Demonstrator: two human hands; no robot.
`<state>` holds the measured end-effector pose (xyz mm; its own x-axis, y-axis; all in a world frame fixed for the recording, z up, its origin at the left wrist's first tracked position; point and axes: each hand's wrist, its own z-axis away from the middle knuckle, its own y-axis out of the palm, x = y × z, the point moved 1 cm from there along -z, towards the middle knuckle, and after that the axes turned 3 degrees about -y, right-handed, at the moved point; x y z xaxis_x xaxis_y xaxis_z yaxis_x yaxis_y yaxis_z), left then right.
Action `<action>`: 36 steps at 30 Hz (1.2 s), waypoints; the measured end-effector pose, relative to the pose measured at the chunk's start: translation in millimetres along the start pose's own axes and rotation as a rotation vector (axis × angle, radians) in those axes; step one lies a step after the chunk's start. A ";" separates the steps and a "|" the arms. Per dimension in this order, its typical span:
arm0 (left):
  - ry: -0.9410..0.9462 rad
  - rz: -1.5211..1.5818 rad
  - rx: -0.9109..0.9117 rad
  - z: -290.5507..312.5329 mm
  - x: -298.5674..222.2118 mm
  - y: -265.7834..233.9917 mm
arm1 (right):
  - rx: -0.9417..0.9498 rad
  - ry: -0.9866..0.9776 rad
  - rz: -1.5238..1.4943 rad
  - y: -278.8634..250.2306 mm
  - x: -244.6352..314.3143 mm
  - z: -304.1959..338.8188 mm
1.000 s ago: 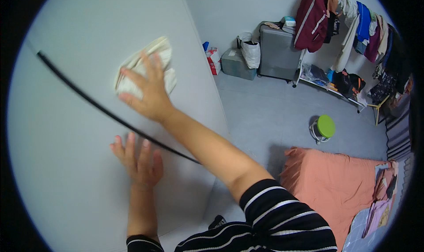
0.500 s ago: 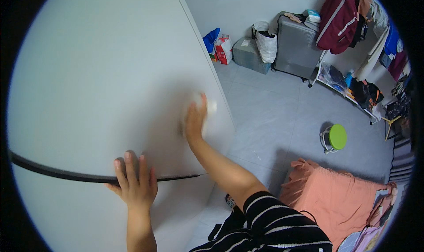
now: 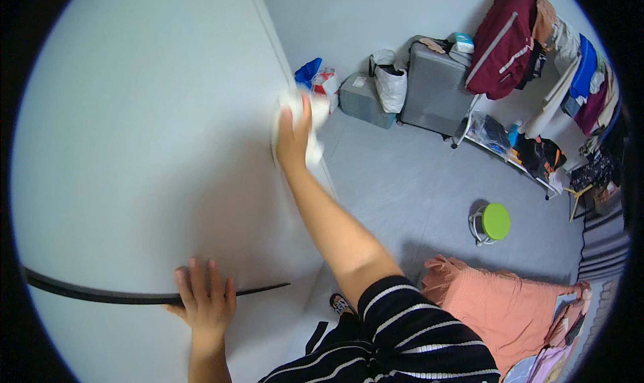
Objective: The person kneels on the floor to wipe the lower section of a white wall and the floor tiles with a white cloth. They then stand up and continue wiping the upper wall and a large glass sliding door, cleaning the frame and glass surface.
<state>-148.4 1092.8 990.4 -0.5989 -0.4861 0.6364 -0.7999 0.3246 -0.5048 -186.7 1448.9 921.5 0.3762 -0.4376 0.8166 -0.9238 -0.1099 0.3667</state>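
Observation:
A large white appliance front (image 3: 147, 148) fills the left of the view, with a dark horizontal gap (image 3: 100, 294) across its lower part. My right hand (image 3: 293, 138) presses a white cloth (image 3: 315, 111) flat against the panel's right edge. My left hand (image 3: 203, 304) rests with fingers spread on the panel, right over the dark gap, holding nothing.
On the grey floor stand a grey suitcase (image 3: 436, 87), a grey box (image 3: 365, 100), a white bag (image 3: 389, 81) and a small stool with a green seat (image 3: 495, 222). A clothes rack (image 3: 537, 61) lines the far right. A salmon-coloured bedcover (image 3: 496, 309) lies at lower right.
My right hand with the cloth has slid along the panel, from its middle to the right edge and upward. The view has tilted. My left hand stays on the gap.

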 end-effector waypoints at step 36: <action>-0.088 0.139 0.094 -80.5 -84.1 57.4 | 0.368 -0.336 0.009 -30.6 45.4 32.3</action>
<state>-147.1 1217.6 954.9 -0.6940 -0.5124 0.5057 -0.7004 0.3178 -0.6391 -143.7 1403.6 933.0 0.3805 -0.6965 0.6084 -0.9135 -0.3857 0.1296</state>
